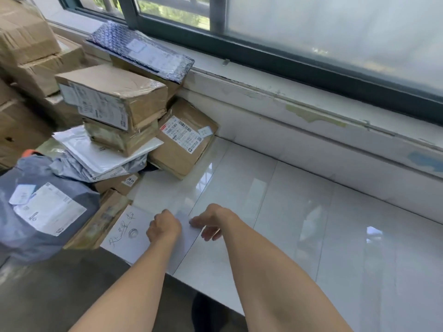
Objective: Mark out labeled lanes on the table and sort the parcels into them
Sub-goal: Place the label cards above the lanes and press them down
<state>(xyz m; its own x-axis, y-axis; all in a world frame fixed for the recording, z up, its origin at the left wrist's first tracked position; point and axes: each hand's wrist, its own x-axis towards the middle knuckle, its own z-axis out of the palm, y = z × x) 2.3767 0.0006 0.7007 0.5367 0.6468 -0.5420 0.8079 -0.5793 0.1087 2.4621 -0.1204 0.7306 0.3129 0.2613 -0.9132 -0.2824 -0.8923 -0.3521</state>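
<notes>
A white paper sheet [130, 236] with handwritten characters lies on the white tiled table [299, 212] near its front edge. My left hand [164, 226] rests on the sheet's far part with its fingers curled under. My right hand [211, 221] lies flat-fingered on the sheet's right edge. Parcels are heaped at the left: a grey poly bag [38, 207] with white labels, stacked cardboard boxes [115, 101], a brown flat parcel [184, 144] with a printed label, white mailers [100, 152] and a bubble-wrap mailer [143, 51] on top.
Larger cardboard cartons [26, 44] stand at the far left. A window sill [287, 97] and dark window frame [311, 61] run along the table's far side. The dark floor [48, 295] lies below the table's front edge.
</notes>
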